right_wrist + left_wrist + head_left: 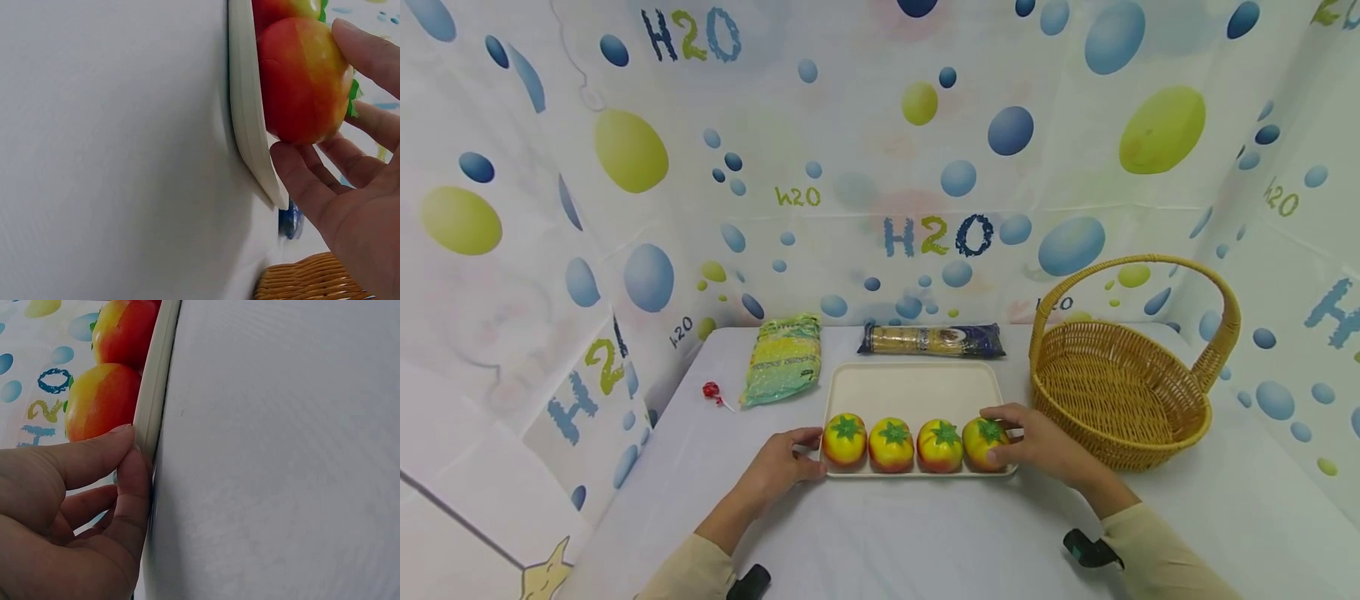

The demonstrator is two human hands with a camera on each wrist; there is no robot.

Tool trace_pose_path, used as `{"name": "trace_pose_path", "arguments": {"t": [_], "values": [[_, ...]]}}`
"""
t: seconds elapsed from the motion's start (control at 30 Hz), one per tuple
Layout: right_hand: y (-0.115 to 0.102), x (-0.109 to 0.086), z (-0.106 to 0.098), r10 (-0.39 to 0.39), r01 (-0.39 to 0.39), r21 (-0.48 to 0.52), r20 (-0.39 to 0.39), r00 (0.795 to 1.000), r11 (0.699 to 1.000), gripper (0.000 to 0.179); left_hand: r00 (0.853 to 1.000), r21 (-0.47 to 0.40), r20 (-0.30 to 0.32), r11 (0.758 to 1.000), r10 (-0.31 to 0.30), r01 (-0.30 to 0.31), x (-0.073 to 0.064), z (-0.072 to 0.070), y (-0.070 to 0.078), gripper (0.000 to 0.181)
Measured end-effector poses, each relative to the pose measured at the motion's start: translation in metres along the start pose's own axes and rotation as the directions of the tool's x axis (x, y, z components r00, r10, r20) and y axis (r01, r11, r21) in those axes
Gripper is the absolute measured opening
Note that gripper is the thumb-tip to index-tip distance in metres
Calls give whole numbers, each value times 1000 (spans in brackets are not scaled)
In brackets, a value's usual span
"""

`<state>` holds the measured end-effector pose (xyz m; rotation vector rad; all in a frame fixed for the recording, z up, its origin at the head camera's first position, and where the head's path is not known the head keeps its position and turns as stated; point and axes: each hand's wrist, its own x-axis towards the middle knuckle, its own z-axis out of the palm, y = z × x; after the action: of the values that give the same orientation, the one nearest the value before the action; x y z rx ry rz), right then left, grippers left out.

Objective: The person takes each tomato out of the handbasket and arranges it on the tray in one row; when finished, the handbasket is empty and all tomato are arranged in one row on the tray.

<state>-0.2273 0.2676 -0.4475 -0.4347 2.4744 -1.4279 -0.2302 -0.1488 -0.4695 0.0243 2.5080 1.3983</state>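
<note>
A row of several yellow-and-red tomatoes with green leafy tops stands along the near side of a cream tray (917, 377). My left hand (777, 463) is at the tray's left end, thumb and index finger pinching its rim (147, 419) beside the leftmost tomato (845, 440). Over the right end, my right hand (1037, 442) holds the rightmost tomato (303, 81) between spread, curved fingers and thumb. That tomato sits against the tray's inner edge. The two middle tomatoes, one left (891, 445) and one right (940, 446), are untouched.
A wicker basket (1150, 454) with a tall handle stands to the right, close to my right forearm. Behind the tray lies a dark-ended pack of noodles (931, 341). Back left are a green-yellow bag (784, 360) and a red lollipop (712, 390). Printed cloth walls surround the white table.
</note>
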Motion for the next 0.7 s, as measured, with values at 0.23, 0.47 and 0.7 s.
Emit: {"name": "trace_pose_path", "arguments": {"t": [0.23,0.47,0.7], "values": [[2,1,2,8,-7,13,-6,1000,1000,67,1000,-5,3,1000,-4,4,0,-1,1,64],[2,1,3,10,-10,21,-3,1000,1000,70,1000,0,5,1000,-7,7,0,-2,1,65],[1,0,2,20,-20,32,-4,1000,999,71,1000,-2,6,1000,-2,2,-1,-2,2,65]]}}
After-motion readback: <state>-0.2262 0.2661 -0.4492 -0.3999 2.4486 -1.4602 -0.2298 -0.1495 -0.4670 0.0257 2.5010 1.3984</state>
